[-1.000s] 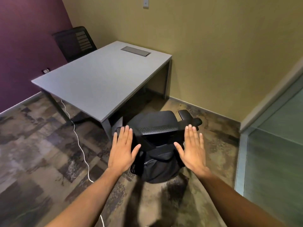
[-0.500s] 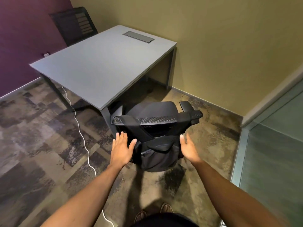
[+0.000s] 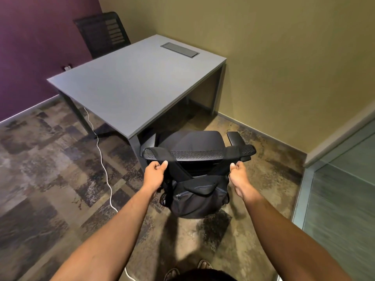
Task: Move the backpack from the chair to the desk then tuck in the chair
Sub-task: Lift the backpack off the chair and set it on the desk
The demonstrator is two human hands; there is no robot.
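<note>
The black fabric backpack (image 3: 195,196) is hung on the rear of the black mesh-backed office chair (image 3: 197,154), its 2 shoulder straps looped over the top rail so that the weight is carried by the backrest and not by the seat. The bag's long axis is seen running roughly vertically, top toward the rail and base toward the patterned carpet floor (image 3: 50,179); its zipped front pocket is turned toward the person, away from the desk.

Between the 2 hands the bag body hangs, slightly below them. The left hand (image 3: 154,173) is closed around the left strap (image 3: 172,166) just under the rail, thumb and fingers pinched on the webbing. The right hand (image 3: 238,173) is curled in a fist on the right strap (image 3: 225,163) at the same height. Judged from this paired grip, the straps are held so that they can be lifted up and off the rail together, keeping the bag level.

Beyond the hands, the chair is stood just beside the near corner of the grey rectangular desk (image 3: 129,88), not yet tucked under it. The desk top lies ahead and to the left of the left hand. A white cable (image 3: 103,165) trails across the floor left of the left hand.
</note>
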